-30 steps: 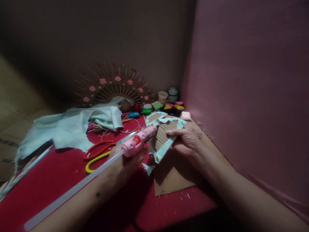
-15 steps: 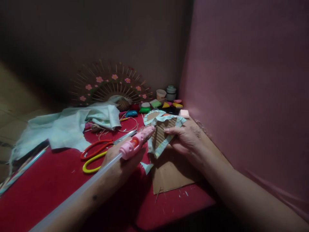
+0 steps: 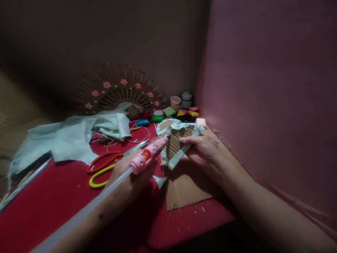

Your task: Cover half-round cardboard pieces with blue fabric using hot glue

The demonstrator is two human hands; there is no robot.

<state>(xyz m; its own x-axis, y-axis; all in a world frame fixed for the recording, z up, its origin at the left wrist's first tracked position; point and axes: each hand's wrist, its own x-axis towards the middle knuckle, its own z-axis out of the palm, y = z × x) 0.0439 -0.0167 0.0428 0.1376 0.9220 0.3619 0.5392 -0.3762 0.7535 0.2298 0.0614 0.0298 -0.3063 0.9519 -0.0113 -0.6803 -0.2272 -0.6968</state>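
Observation:
My left hand (image 3: 129,175) is closed around a pink glue gun (image 3: 149,154), a long clear glue stick (image 3: 86,212) trailing out of its back over my forearm. The nozzle meets the left side of a corrugated cardboard piece (image 3: 176,146) edged with folded pale blue fabric; whether it touches cannot be told. Thumb and fingers of my right hand (image 3: 201,149) pinch this piece at its right edge. Below it lies a flat brown cardboard sheet (image 3: 189,186). Behind is a rounded fabric-edged piece (image 3: 165,125). Scissors (image 3: 104,168) with red and yellow handles lie beside my left hand.
Pale blue cloth (image 3: 71,137) covers the table's left back. A stick fan with pink flowers (image 3: 123,82) leans on the wall. Clay packets (image 3: 170,111), a paper cup (image 3: 175,102) and a jar (image 3: 186,100) stand behind. A pink wall (image 3: 268,105) bounds the right. A fabric scrap (image 3: 159,181) lies nearby.
The lower tip of the cardboard piece has risen slightly. My left hand and the glue gun have shifted very slightly left; both hands keep their holds.

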